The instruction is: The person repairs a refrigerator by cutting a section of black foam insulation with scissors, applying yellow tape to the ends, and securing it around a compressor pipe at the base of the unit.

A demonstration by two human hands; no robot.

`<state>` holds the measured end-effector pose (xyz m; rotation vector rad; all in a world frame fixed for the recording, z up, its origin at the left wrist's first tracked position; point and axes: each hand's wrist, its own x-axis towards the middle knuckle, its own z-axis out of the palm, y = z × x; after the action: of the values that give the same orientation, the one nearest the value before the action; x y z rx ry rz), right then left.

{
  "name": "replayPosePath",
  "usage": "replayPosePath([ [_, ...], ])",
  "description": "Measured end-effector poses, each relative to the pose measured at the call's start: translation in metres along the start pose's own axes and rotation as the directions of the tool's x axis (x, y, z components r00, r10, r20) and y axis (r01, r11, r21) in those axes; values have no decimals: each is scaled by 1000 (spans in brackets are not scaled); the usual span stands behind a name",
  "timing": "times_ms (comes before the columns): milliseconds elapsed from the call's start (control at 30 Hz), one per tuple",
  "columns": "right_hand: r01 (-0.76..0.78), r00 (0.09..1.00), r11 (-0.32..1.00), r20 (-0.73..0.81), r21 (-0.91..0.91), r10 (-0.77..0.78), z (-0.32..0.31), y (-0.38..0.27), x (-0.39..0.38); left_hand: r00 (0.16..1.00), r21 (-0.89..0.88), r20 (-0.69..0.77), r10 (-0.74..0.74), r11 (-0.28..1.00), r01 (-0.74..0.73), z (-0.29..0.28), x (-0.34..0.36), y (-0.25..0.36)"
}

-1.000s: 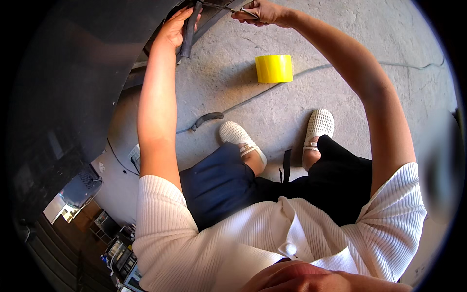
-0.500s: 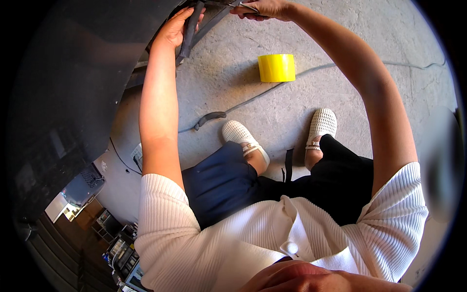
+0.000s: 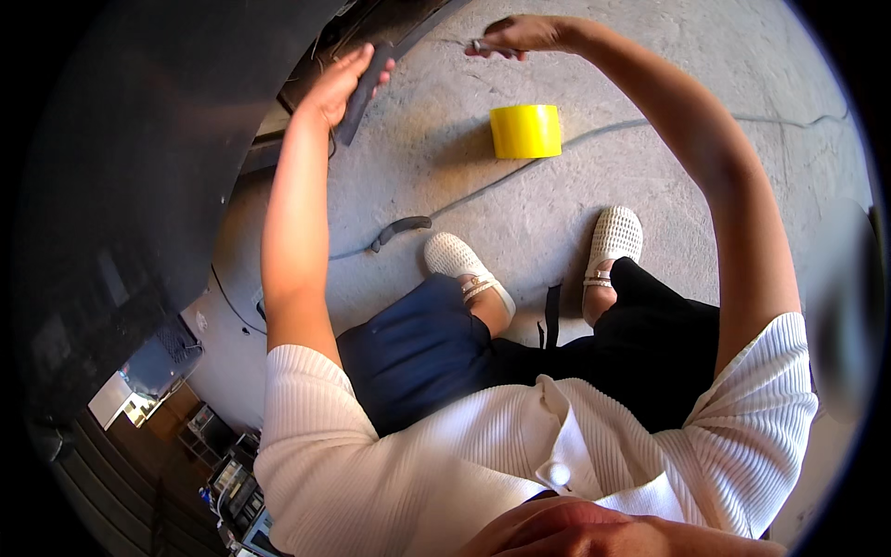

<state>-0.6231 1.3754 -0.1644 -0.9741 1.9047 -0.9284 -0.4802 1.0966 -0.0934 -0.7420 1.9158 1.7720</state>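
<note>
Closest to you, low in the frame, your white woven shoes (image 3: 464,265) stand on the grey concrete floor (image 3: 705,84), and a thin dark cable (image 3: 483,190) runs across it just ahead of your toes, ending in a dark curved piece (image 3: 401,226) left of centre. Shift your feet without looking and you could catch that cable and drag whatever it leads to.

Further up, the yellow roll of tape (image 3: 526,131) sits on its own on the floor, above the cable and apart from both hands; a tugged cable could send it rolling.

At the top of the frame, your left hand (image 3: 336,85) has its grip closed around a flat dark grey strip (image 3: 364,90), held only near one end, so the free end could swing or slip out. Your right hand (image 3: 522,34) pinches a small slender silvery thing (image 3: 483,45) between fingertips; what it is, I cannot tell. With both arms stretched high, a light pinch like that could easily let it drop to the floor.
</note>
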Motion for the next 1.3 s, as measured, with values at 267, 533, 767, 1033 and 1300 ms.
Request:
replayPosePath([
  [267,-297,912,601,-33,-741,410,-13,18,-54,967,658,192,-169,753,1,62,-9,-109],
  [533,-137,949,987,-297,-87,106,-14,-27,30,990,-626,14,141,773,-102,71,42,17],
  [767,44,914,597,-273,801,299,-14,-32,111,998,-840,39,43,542,10,69,73,46],
  [1033,68,871,531,-310,844,381,-18,-68,121,988,-823,-153,-10,555,-122,49,64,48],
  [1300,148,885,238,-236,960,402,-18,-54,149,937,-846,-349,8,428,-319,43,77,41],
])
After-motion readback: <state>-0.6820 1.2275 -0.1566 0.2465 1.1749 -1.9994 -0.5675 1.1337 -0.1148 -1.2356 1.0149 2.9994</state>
